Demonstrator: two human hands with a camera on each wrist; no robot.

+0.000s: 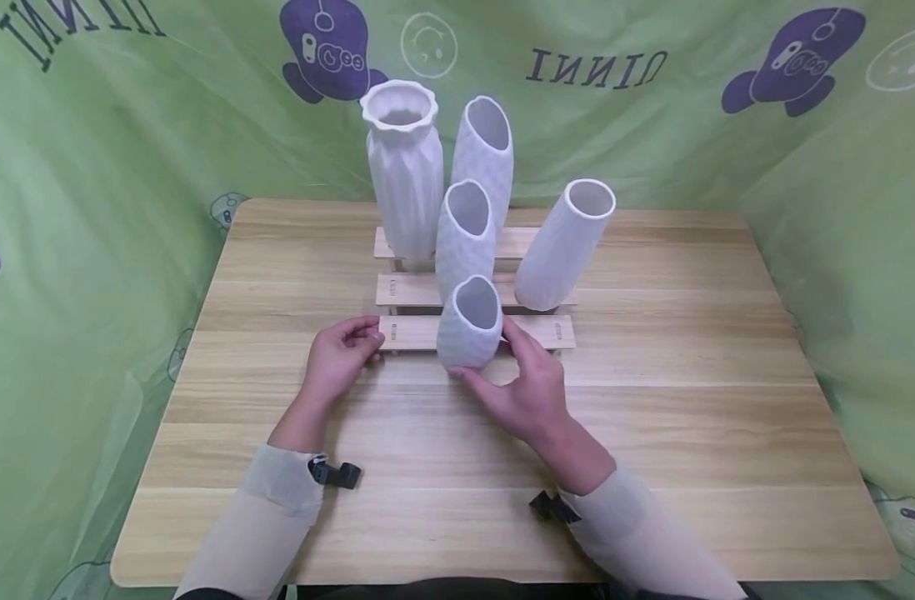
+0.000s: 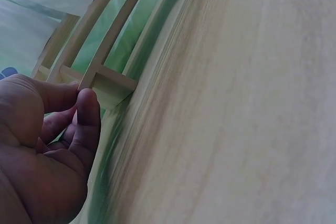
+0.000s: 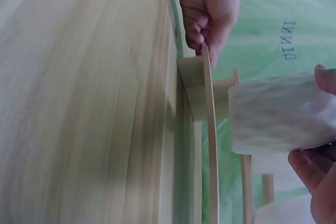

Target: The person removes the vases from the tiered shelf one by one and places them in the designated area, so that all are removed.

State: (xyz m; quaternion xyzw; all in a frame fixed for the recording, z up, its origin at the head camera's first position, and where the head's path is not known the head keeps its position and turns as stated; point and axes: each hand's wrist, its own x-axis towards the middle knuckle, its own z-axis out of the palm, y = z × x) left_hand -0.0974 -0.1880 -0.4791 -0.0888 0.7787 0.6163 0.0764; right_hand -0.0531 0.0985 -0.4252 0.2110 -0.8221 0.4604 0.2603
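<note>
The right grip (image 1: 528, 392) is closed round the small vase (image 1: 465, 333), thumb on one side and fingers on the other, at the front of the rack (image 1: 408, 289). The right wrist view shows a gap between the vase's base and the front slat (image 1: 412, 333), so it appears to be held above the slat, not standing on it. The left grip (image 1: 345, 358) pinches the slat's left end between thumb and fingers.

The base is the likeliest trouble: in the head view it reaches past the slat's near edge, and if set down that far forward it could overhang and tip onto the desk (image 1: 727, 392). A slackened thumb would let it drop. Pushed too far back, it could knock the middle vase (image 1: 465, 237) just behind.

A tug by the left grip could shift the rack and rock the fluted vase (image 1: 407, 183) and the back vase (image 1: 487, 158), both tall and so probably easy to topple. The right-hand vase (image 1: 566, 246) looks slanted; whether that is a true lean or the lens, one cannot tell, but a real lean would make it quick to fall.
</note>
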